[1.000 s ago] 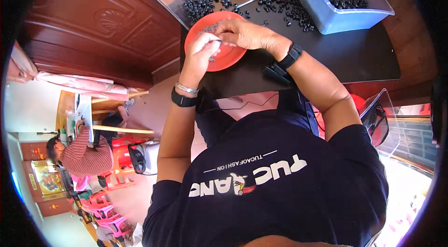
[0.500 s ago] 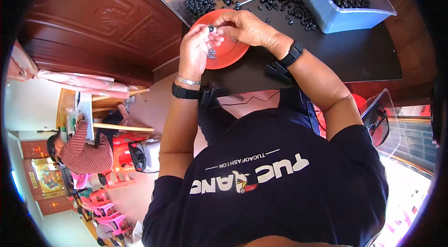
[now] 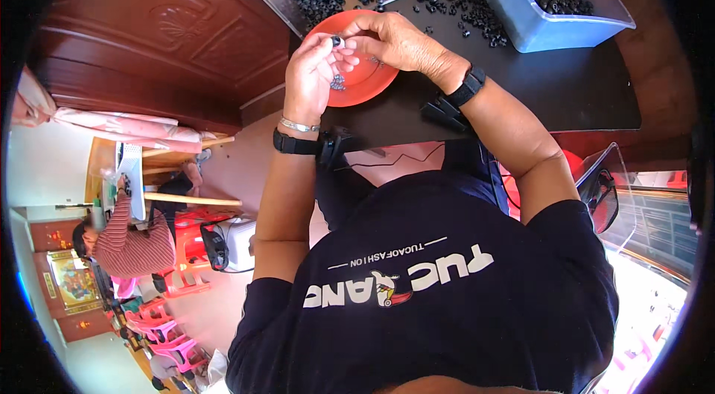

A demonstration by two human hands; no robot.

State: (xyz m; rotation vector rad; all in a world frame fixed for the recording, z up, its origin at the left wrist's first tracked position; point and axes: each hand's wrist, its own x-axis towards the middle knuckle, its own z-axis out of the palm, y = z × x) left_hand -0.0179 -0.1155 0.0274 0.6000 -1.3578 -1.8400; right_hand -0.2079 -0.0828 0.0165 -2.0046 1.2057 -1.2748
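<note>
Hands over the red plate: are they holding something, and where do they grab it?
The left hand pinches a small black ring-shaped part by its sides at the fingertips. The right hand meets it there, above the round red plastic plate.

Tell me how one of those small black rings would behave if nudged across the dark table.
The small black rings look round and tiny, so one would probably roll or skitter rather than stay put. They seem light: the left hand pinches one with its fingertips alone. Heaped loose in the blue bin, they look rigid, not fragile, though material is unclear.

Bare tabletop (image 3: 566, 89) below blue bin (image 3: 536, 21)
</note>
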